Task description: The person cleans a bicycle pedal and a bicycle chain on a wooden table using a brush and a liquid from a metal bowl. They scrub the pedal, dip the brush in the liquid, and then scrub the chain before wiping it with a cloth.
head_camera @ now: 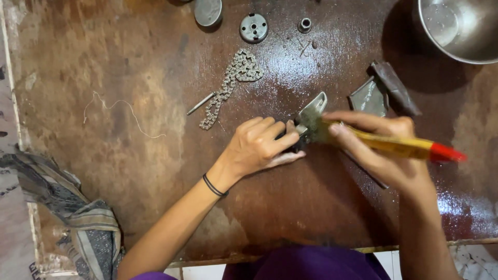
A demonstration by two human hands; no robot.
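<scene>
My left hand presses a small dark metal part against the oily brown table top; only its edge shows past my fingers. My right hand grips a paintbrush with a yellow handle and a red end. The brush's dirty bristles rest on that part, beside a grey metal bracket that sticks out behind it.
A loose metal chain and a thin pin lie further back. Round metal parts sit at the far edge, a steel bowl at the top right. A grey metal plate and a dark strip lie right; a rag hangs at left.
</scene>
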